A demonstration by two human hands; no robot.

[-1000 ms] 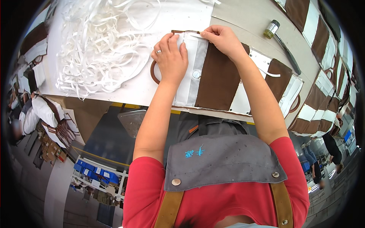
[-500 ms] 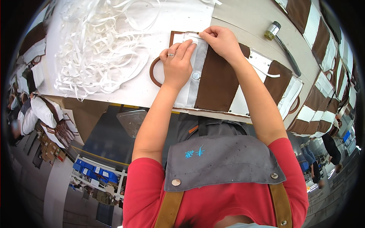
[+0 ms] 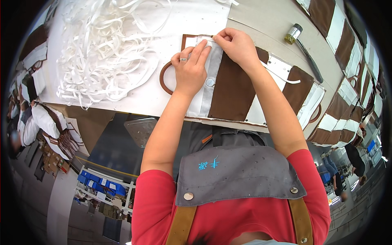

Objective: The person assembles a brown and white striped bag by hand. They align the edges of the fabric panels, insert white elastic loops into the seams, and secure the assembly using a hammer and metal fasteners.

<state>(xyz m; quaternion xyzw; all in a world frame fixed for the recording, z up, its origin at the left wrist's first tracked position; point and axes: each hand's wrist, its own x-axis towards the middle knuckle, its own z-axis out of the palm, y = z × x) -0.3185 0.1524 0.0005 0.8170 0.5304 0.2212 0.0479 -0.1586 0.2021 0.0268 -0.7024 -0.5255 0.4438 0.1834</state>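
Observation:
A brown-and-white bag piece (image 3: pixel 232 87) lies flat along the near table edge, with a brown loop handle (image 3: pixel 164 77) at its left end. My left hand (image 3: pixel 191 69) rests on its white-grey end, fingers stretched out and a ring on one of them. Beside that wrist a round snap-like disc (image 3: pixel 210 82) shows on the grey band. At the far edge of the piece, my right hand (image 3: pixel 236 45) pinches something small at the brown trim; the fingers hide what it is. A narrow white strip (image 3: pixel 281 73) lies across the piece, right of my right forearm.
Loose white ribbon (image 3: pixel 108 57) is heaped on the left of the table (image 3: pixel 196 16). A mallet (image 3: pixel 304 51) with a dark handle lies at the right. Stacked brown-and-white pieces (image 3: pixel 341 108) stand beyond it. Blue bins (image 3: pixel 102 183) are on a shelf below left.
My left index finger reaches slightly farther along the piece. The right hand keeps its pinch at the far edge, and the piece stays in place.

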